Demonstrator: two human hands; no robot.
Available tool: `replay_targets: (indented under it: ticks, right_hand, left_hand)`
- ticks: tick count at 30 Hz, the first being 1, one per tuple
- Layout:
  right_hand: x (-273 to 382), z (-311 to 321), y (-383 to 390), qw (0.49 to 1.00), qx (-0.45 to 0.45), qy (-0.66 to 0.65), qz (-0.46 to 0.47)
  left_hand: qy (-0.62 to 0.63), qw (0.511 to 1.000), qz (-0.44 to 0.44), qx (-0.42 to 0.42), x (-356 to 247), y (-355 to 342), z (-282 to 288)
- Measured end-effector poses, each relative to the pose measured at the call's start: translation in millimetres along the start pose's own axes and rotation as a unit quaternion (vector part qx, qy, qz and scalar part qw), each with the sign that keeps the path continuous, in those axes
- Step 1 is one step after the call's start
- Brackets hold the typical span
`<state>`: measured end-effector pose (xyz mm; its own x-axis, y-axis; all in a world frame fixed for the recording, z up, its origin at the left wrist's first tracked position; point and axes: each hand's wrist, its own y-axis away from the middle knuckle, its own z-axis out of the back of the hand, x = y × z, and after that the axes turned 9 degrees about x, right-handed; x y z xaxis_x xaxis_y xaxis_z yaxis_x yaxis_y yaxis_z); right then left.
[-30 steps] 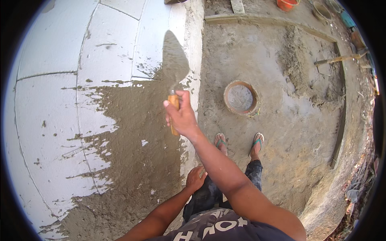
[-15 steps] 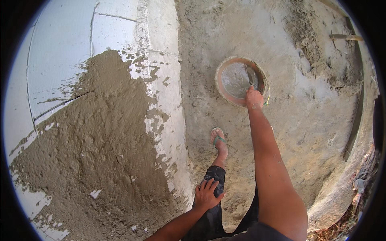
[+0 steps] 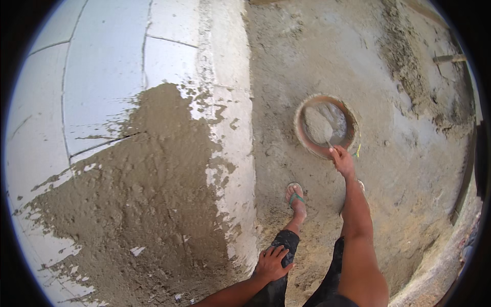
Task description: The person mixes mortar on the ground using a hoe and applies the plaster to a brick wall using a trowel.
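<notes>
My right hand (image 3: 343, 161) is closed round the handle of a trowel, whose blade lies under a heap of wet mortar (image 3: 318, 124). The loaded blade is over the round bucket (image 3: 354, 118), which has a reddish inner wall, a mortar-crusted rim and more wet mix inside. Much of the trowel is hidden by the mortar and my fingers. My left hand (image 3: 272, 263) rests on my left knee with its fingers spread, holding nothing. To the left, a broad patch of rough wet mortar (image 3: 148, 189) covers part of the pale block wall (image 3: 102, 66).
The ground (image 3: 286, 61) around the bucket is coated with mortar. My left foot in a green-strapped flip-flop (image 3: 295, 194) stands below the bucket. A ridge of loose mortar (image 3: 404, 61) and a wooden stick (image 3: 450, 59) lie at the far right.
My right hand has drawn the trowel up from the mix, and its blade now carries a mortar heap. The whole view has shifted, so things appear farther right and lower. My left hand stays on the knee.
</notes>
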<state>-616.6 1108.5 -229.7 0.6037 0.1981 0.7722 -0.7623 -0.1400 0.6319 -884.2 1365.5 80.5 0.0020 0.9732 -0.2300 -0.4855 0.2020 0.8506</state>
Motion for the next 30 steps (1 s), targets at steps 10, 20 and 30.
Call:
replay_targets:
  ticks: [10, 20, 30]
  right_hand:
    - [233, -71, 103, 0.949, -0.116, -0.281, 0.085]
    - [522, -193, 143, 0.95, 0.198, -0.055, 0.234]
    - [145, -72, 71, 0.979, -0.08, 0.177, -0.066]
  left_hand:
    - [-0.013, 0.999, 0.019, -0.026, 8, 19, -4]
    - [0.045, 0.996, -0.017, -0.072, 18, 34, -25]
    - [-0.001, 0.999, 0.022, -0.039, -11, 3, -17]
